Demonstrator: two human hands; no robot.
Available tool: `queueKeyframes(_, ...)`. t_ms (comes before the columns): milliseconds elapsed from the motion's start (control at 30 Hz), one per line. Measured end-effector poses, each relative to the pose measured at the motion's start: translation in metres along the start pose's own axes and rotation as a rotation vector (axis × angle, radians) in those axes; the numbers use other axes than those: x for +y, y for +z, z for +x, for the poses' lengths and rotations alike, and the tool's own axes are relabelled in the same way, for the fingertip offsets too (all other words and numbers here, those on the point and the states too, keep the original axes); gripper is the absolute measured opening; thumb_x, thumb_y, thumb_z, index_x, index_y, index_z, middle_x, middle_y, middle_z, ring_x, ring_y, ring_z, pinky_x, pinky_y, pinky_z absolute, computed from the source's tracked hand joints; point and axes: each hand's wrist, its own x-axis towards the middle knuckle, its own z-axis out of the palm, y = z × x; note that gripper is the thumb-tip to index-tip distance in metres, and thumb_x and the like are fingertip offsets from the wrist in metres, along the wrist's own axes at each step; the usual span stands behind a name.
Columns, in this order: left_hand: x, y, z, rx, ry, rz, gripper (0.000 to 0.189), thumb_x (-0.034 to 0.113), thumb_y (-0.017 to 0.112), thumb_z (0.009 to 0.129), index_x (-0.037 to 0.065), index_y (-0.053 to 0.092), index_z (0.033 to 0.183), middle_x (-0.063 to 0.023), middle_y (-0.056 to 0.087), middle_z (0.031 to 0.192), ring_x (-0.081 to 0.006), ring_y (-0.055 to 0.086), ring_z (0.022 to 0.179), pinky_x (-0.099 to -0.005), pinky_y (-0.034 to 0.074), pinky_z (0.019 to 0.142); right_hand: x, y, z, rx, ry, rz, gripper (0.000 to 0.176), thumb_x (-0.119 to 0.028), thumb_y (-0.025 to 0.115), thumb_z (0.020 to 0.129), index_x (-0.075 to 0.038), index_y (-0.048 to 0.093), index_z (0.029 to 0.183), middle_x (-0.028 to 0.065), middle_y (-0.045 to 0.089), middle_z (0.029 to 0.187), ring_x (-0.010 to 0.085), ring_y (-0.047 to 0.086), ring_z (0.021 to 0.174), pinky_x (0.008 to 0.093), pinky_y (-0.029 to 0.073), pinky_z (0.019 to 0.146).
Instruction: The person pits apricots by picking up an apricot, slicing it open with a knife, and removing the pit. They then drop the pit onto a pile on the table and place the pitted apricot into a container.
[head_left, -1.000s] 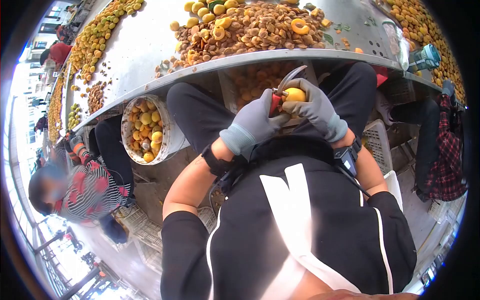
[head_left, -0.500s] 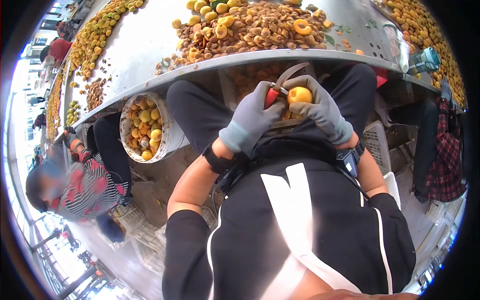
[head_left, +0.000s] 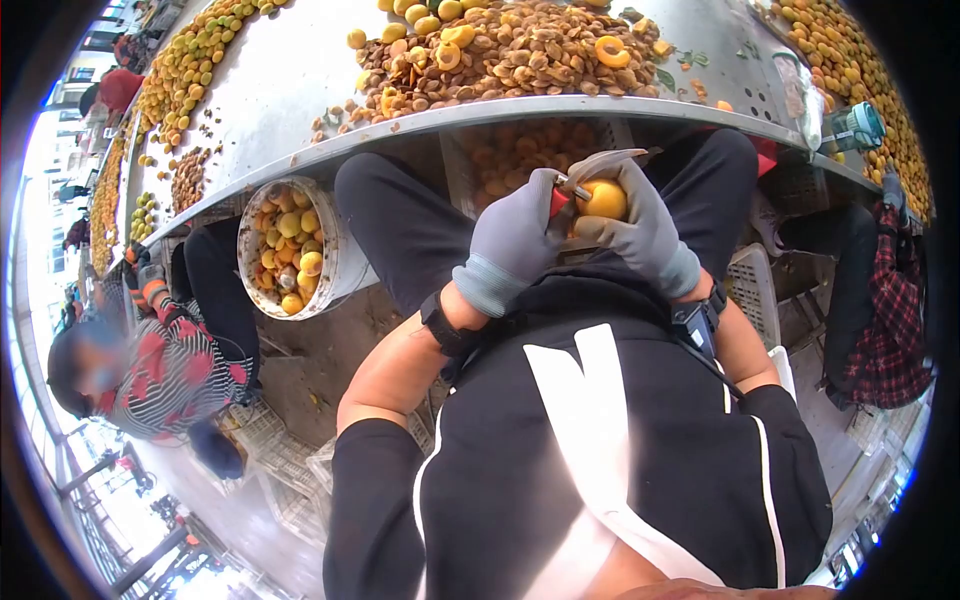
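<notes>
Both my hands wear grey gloves and meet above my lap. My left hand (head_left: 512, 235) is closed round the red handle of a pair of pruning shears (head_left: 559, 201), mostly hidden in the glove. Its curved blade points right across the top of my right fingers, and a metal part lies against the fruit. My right hand (head_left: 650, 232) grips a yellow-orange apricot (head_left: 604, 200), thumb below it and fingers behind. Below the table edge, a crate of apricot pieces (head_left: 525, 150) sits between my knees, just beyond my hands.
A metal table (head_left: 290, 90) carries a heap of apricot pits (head_left: 520, 55) and whole apricots (head_left: 190, 70). Left of my knee stands a white bucket (head_left: 345, 260) holding fruit. A teal-lidded jar (head_left: 855, 127) lies at right. People sit at left (head_left: 165, 375) and right (head_left: 890, 320).
The blade has swung down from upright to nearly level, over my right fingers. My left hand has turned, hiding more of the red handle, and the metal part has come against the apricot.
</notes>
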Motion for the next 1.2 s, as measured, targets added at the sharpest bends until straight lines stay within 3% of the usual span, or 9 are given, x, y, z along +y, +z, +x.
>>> queueKeyframes(67,0.0,0.003,-0.001,0.021,0.004,-0.038,0.027,0.016,0.065,0.085,0.007,0.052,0.107,-0.0171,0.064,0.084,-0.0389,0.063,0.078,-0.0441,0.05,0.064,0.002,0.006,0.0,0.045,-0.165,-0.111,0.041,-0.009,0.076,0.078,-0.005,0.054,0.113,0.0054,0.054,0.11,0.0144,0.053,0.102,0.028,0.044,0.091)
queueKeyframes(200,0.001,0.002,0.0,0.042,0.012,0.025,0.027,0.015,0.064,0.084,0.006,0.05,0.106,-0.0178,0.064,0.083,-0.0393,0.063,0.077,-0.0447,0.05,0.063,-0.001,0.017,0.002,0.116,-0.19,-0.118,0.038,-0.01,0.076,0.077,-0.004,0.055,0.109,0.0081,0.055,0.11,0.0189,0.054,0.101,0.0306,0.044,0.091)
queueKeyframes(367,-0.006,0.008,0.006,0.059,0.043,0.081,0.026,0.013,0.064,0.083,0.006,0.047,0.102,-0.0193,0.064,0.081,-0.0412,0.063,0.078,-0.0472,0.049,0.062,-0.004,0.017,0.014,0.245,-0.382,-0.737,0.036,-0.011,0.075,0.077,-0.005,0.055,0.106,0.0125,0.057,0.106,0.0294,0.057,0.093,0.0352,0.047,0.085)
queueKeyframes(500,-0.012,0.013,0.009,0.003,-0.059,0.071,0.029,0.016,0.066,0.082,0.005,0.047,0.101,-0.0205,0.064,0.084,-0.0418,0.062,0.081,-0.0481,0.049,0.065,-0.004,0.009,0.016,0.195,-0.332,-0.877,0.037,-0.013,0.076,0.078,-0.004,0.055,0.107,0.0106,0.057,0.104,0.0252,0.058,0.092,0.0336,0.048,0.083)
queueKeyframes(567,-0.015,0.009,0.01,-0.147,-0.126,-0.148,0.037,0.022,0.069,0.081,0.004,0.047,0.104,-0.0241,0.064,0.089,-0.0421,0.062,0.086,-0.0471,0.05,0.07,0.002,0.004,0.015,0.104,0.105,-0.16,0.04,-0.016,0.077,0.079,-0.004,0.055,0.109,0.009,0.057,0.103,0.0208,0.058,0.092,0.0321,0.049,0.082)
queueKeyframes(700,-0.011,-0.013,0.023,-0.336,-0.161,-0.117,0.035,0.012,0.066,0.084,0.002,0.052,0.114,-0.0121,0.066,0.091,-0.0242,0.065,0.075,-0.0335,0.051,0.069,-0.005,-0.004,0.018,0.025,0.312,0.04,0.042,-0.02,0.077,0.08,-0.003,0.055,0.111,0.0084,0.056,0.102,0.0182,0.059,0.091,0.0315,0.049,0.08)
queueKeyframes(867,-0.021,-0.006,0.027,-0.58,-0.479,-1.02,0.041,0.009,0.068,0.079,0.001,0.052,0.116,-0.0033,0.065,0.091,-0.0138,0.062,0.082,-0.0279,0.051,0.075,-0.004,-0.001,0.02,0.077,-0.288,-0.848,0.04,-0.022,0.075,0.083,-0.003,0.055,0.111,0.0102,0.057,0.1,0.0202,0.06,0.089,0.0322,0.05,0.08)
queueKeyframes(967,-0.026,0.011,0.026,-0.494,-0.567,-0.913,0.039,0.007,0.067,0.079,0.0,0.054,0.115,-0.0038,0.064,0.093,-0.011,0.061,0.082,-0.0247,0.05,0.076,-0.006,-0.001,0.02,0.058,-0.22,-0.992,0.039,-0.021,0.075,0.083,-0.003,0.054,0.111,0.01,0.057,0.101,0.0197,0.059,0.089,0.0319,0.049,0.081)
queueKeyframes(1200,-0.016,0.002,0.031,-0.228,-0.394,-0.702,0.025,0.013,0.071,0.086,0.004,0.062,0.108,-0.0002,0.064,0.093,-0.0068,0.057,0.082,-0.0234,0.049,0.073,-0.003,-0.016,0.031,-0.015,0.127,-0.178,0.039,-0.019,0.075,0.083,-0.003,0.055,0.113,0.0107,0.058,0.106,0.018,0.059,0.095,0.0308,0.049,0.084)
